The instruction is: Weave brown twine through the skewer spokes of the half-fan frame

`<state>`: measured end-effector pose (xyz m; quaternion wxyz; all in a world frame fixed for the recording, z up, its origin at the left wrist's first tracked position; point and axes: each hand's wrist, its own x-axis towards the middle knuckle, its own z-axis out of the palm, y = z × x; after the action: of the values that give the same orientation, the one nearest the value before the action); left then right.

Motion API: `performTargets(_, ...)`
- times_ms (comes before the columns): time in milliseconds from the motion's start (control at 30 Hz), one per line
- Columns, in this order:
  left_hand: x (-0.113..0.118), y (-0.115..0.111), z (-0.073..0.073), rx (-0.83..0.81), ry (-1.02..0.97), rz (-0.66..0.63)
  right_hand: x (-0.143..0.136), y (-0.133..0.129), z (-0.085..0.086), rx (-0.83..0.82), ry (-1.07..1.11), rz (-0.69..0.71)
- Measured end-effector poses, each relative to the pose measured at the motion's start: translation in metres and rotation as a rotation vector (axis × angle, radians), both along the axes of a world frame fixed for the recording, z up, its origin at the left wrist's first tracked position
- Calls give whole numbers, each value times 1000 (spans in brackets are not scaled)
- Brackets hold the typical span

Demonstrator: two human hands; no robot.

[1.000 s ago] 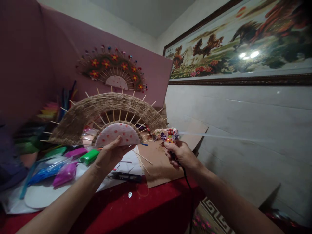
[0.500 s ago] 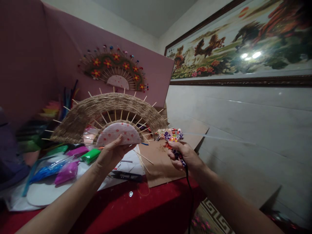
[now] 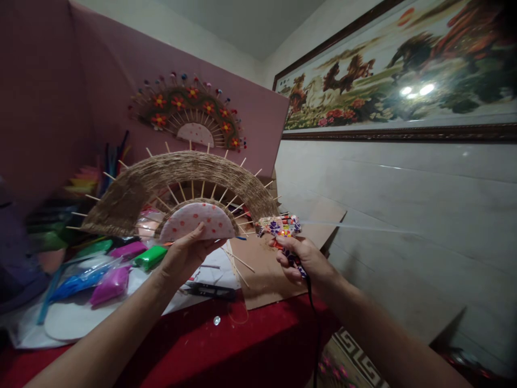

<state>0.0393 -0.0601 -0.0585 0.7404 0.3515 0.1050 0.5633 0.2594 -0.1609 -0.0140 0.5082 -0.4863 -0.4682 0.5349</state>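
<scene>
My left hand (image 3: 189, 248) grips a handmade fan (image 3: 197, 167) by its half-round base (image 3: 194, 222), which is white with red dots, thumb in front and fingers behind. The fan is a wide arc of brown twine woven across thin wooden sticks, whose tips poke out along the outer edge. My right hand (image 3: 301, 256) is closed around the handle of a flower-patterned glue gun (image 3: 278, 226) with a black cord and a long clear glue stick (image 3: 355, 226) out of its back. The gun's nozzle end is at the fan's lower right edge, where contact cannot be told.
Bagged coloured clay (image 3: 111, 285) lies at left on the red-covered table (image 3: 189, 350). Black thread snips (image 3: 212, 291) and loose sticks (image 3: 242, 264) lie near brown cardboard (image 3: 266, 285). A finished flowered fan (image 3: 194, 108) is on the pink board (image 3: 258, 129) behind.
The glue gun has shifted slightly left against the fan's right end. The fan has tilted and risen very slightly; both hands keep their hold.
</scene>
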Motion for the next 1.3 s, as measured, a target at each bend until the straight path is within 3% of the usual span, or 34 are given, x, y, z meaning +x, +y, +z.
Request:
performTargets(733,0,0,-2,-16,2,3,-6,0,0,14,-7,-78)
performTargets(1300,-1,1,-3,2,6,-10,-4,0,-2,-12,17,-49)
